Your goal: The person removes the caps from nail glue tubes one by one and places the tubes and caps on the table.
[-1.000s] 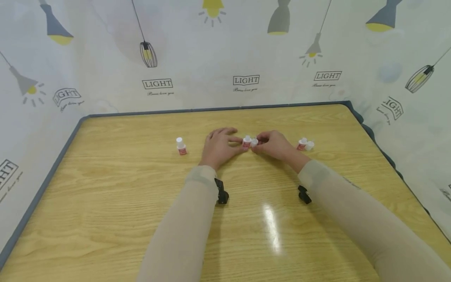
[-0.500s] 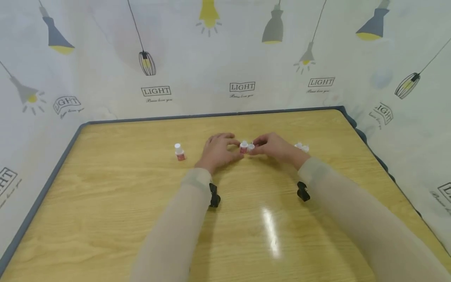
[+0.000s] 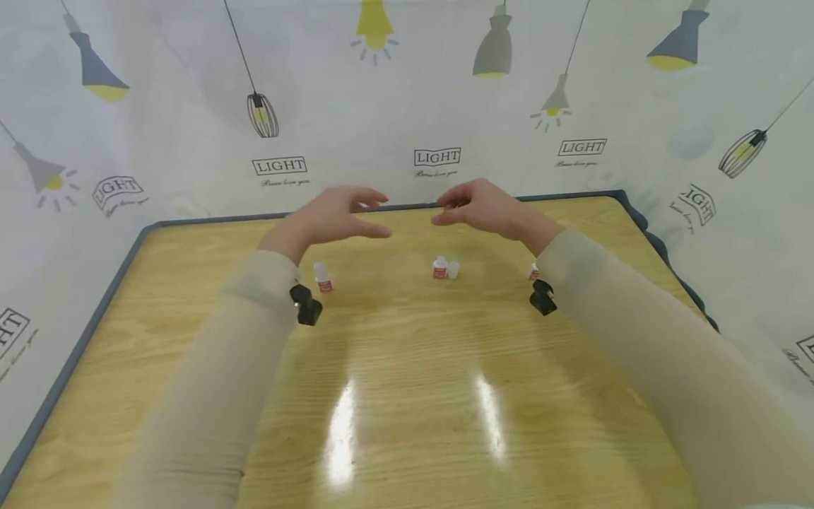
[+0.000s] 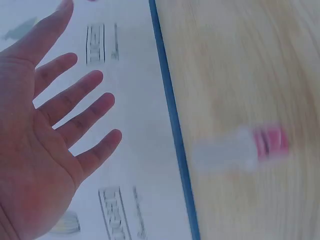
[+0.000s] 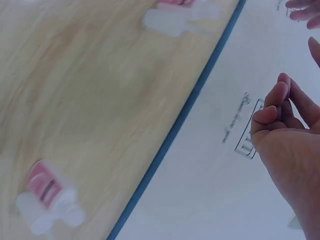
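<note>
My left hand (image 3: 340,214) is raised over the table, its fingers spread and nothing in them. Facing it, my right hand (image 3: 480,205) hangs in the air with loosely bent fingers, also holding nothing. Between and below the hands, a small white bottle (image 3: 440,268) with a red label stands beside its white cap (image 3: 453,269). A capped bottle (image 3: 323,278) stands under the left wrist; it is blurred in the left wrist view. The right-hand bottle (image 5: 47,187) has a cap (image 5: 33,212) beside it; the right forearm partly hides this pair in the head view.
The wooden table (image 3: 407,346) has a dark edging strip (image 3: 222,218). Behind it rises a pale wall covering (image 3: 356,127) printed with lamps. Black wrist cameras sit under both cuffs.
Both hands have let go of the middle bottle and its cap and risen away from the table. The left hand has also moved left. The bottle and cap stay side by side.
</note>
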The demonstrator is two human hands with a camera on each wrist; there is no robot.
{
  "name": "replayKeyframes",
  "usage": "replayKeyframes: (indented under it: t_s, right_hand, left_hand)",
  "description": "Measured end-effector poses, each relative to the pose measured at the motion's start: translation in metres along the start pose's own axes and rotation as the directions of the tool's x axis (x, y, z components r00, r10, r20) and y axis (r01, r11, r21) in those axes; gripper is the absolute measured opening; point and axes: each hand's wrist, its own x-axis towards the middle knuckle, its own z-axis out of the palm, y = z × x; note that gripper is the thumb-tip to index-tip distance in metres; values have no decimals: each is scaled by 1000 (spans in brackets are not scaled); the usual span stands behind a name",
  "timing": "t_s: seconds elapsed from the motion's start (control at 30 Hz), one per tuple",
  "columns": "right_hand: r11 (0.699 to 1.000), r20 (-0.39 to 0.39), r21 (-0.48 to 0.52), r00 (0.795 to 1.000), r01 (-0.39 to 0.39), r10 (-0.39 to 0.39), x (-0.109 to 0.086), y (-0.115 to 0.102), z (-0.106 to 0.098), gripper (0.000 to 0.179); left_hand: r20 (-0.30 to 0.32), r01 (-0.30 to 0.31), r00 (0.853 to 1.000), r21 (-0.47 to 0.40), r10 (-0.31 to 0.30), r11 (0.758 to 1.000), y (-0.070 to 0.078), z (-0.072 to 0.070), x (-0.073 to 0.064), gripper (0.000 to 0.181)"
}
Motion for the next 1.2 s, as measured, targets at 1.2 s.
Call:
replayKeyframes:
  t_s: [1.2]
  right_hand:
    - [947,-61,48,947,319,-316,57,-65,169,40]
  left_hand:
    - [-129,108,981,-246,-143,963,-136,71,-78,80]
